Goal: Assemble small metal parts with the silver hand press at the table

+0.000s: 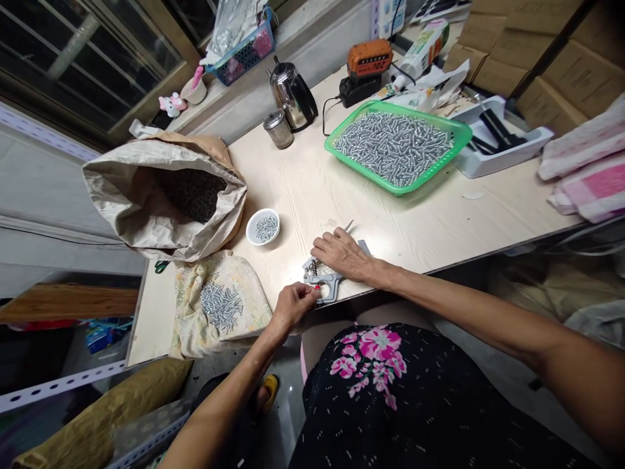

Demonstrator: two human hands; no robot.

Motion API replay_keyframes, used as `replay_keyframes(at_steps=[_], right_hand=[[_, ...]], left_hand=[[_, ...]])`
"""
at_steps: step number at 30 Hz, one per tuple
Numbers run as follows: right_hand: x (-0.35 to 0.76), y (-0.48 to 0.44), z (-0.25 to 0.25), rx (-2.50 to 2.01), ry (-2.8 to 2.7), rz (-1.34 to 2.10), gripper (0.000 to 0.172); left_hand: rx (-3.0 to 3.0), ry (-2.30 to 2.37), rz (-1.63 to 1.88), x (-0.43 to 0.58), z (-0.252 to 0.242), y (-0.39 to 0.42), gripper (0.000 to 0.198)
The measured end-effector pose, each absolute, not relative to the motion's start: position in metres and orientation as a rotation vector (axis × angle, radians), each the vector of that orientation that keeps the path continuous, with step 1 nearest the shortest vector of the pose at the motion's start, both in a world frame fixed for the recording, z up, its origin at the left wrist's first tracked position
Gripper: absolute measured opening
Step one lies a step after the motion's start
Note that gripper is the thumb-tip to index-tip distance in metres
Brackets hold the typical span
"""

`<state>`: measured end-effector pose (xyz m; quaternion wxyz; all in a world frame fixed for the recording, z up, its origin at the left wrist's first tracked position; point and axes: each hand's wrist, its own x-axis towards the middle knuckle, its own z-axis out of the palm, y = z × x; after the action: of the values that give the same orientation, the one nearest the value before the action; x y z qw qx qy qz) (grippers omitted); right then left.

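Observation:
A grey metal tool with a spring and an open frame (330, 286), resembling a small hand press, lies at the table's front edge. My right hand (342, 254) is on top of it, fingers curled down over its upper part. A thin pointed piece (348, 225) sticks out beyond my right knuckles; what it belongs to is hidden. At the tool's left end, my left hand (295, 303) pinches with thumb and forefinger beside a small red part (317, 286). Whatever lies between those fingertips is too small to make out. Nearby stands a white bowl (252, 229) of small silvery metal pieces.
Left of my hands, a patterned cloth (254, 286) bears a heap of metal pieces (222, 306). Behind it stands an open sack (112, 176) with dark contents. A green basket (336, 153) holds many silvery pieces. A kettle (293, 98) and lidded jar (278, 128) stand at the back.

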<state>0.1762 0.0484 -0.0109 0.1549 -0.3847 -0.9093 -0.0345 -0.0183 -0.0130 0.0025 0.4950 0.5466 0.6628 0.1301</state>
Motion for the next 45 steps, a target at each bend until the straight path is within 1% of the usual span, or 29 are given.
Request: replay_keyframes(at_steps=[5, 8, 9, 10, 13, 14, 15, 17, 21, 22, 25, 26, 27, 28, 30, 32, 34, 36, 39, 42, 43, 45], right_hand=[[0.174, 0.052, -0.015, -1.117, -2.623, 0.009, 0.024], [0.18, 0.052, -0.016, -1.124, -2.635, 0.134, 0.017], [0.184, 0.052, -0.015, -1.13, -2.627, 0.178, 0.018], [0.19, 0.052, -0.015, -1.139, -2.612, 0.215, 0.027], [0.212, 0.053, -0.017, -1.166, -2.586, 0.278, 0.072], [0.219, 0.053, -0.018, -1.165, -2.597, 0.295, 0.084], [0.226, 0.053, -0.019, -1.155, -2.617, 0.315, 0.092], [0.236, 0.052, -0.021, -1.113, -2.659, 0.35, 0.097], [0.241, 0.046, -0.02, -1.033, -2.66, 0.374, 0.088], [0.241, 0.044, -0.02, -1.036, -2.649, 0.378, 0.089], [0.241, 0.041, -0.019, -1.119, -2.609, 0.374, 0.099], [0.242, 0.04, -0.019, -1.151, -2.597, 0.371, 0.1], [0.242, 0.04, -0.019, -1.176, -2.589, 0.375, 0.097], [0.243, 0.04, -0.018, -1.192, -2.586, 0.386, 0.091], [0.244, 0.039, -0.015, -1.205, -2.587, 0.402, 0.069], [0.245, 0.038, -0.012, -1.214, -2.592, 0.385, 0.048], [0.244, 0.037, -0.011, -1.235, -2.603, 0.345, 0.039], [0.243, 0.036, -0.011, -1.275, -2.614, 0.311, 0.04], [0.242, 0.036, -0.008, -1.318, -2.643, 0.28, 0.05], [0.242, 0.037, -0.001, -1.326, -2.683, 0.33, 0.059], [0.241, 0.038, 0.002, -1.337, -2.692, 0.347, 0.057], [0.239, 0.038, 0.007, -1.366, -2.701, 0.357, 0.048]], left_hand=[[1.307, 1.655, 0.356, -0.018, 0.002, -0.016, 0.038], [1.271, 1.669, 0.352, -0.016, 0.003, -0.016, 0.039], [1.256, 1.667, 0.348, -0.016, 0.003, -0.016, 0.039], [1.243, 1.664, 0.344, -0.015, 0.004, -0.015, 0.04], [1.217, 1.65, 0.343, -0.015, 0.005, -0.014, 0.041], [1.212, 1.648, 0.344, -0.015, 0.005, -0.014, 0.041], [1.212, 1.648, 0.345, -0.015, 0.004, -0.014, 0.042], [1.22, 1.653, 0.349, -0.015, 0.003, -0.014, 0.042], [1.239, 1.671, 0.35, -0.015, 0.001, -0.015, 0.041], [1.239, 1.673, 0.35, -0.015, 0.001, -0.015, 0.04], [1.254, 1.673, 0.339, -0.016, 0.0, -0.014, 0.037], [1.264, 1.675, 0.324, -0.017, 0.001, -0.014, 0.035], [1.279, 1.678, 0.297, -0.017, 0.002, -0.014, 0.033], [1.311, 1.685, 0.262, -0.016, 0.003, -0.015, 0.03], [1.47, 1.731, 0.226, -0.013, 0.008, -0.02, 0.026], [1.761, 1.789, 0.294, -0.007, 0.012, -0.025, 0.024], [2.101, 1.762, 0.411, 0.003, 0.016, -0.028, 0.024], [2.372, 1.632, 0.427, 0.013, 0.016, -0.025, 0.037], [2.587, 1.408, 0.276, 0.028, 0.014, -0.009, 0.057], [2.625, 1.26, 0.086, 0.038, 0.015, 0.01, 0.062], [2.628, 1.241, 0.022, 0.04, 0.017, 0.016, 0.062], [2.64, 1.242, -0.099, 0.046, 0.021, 0.024, 0.062]])
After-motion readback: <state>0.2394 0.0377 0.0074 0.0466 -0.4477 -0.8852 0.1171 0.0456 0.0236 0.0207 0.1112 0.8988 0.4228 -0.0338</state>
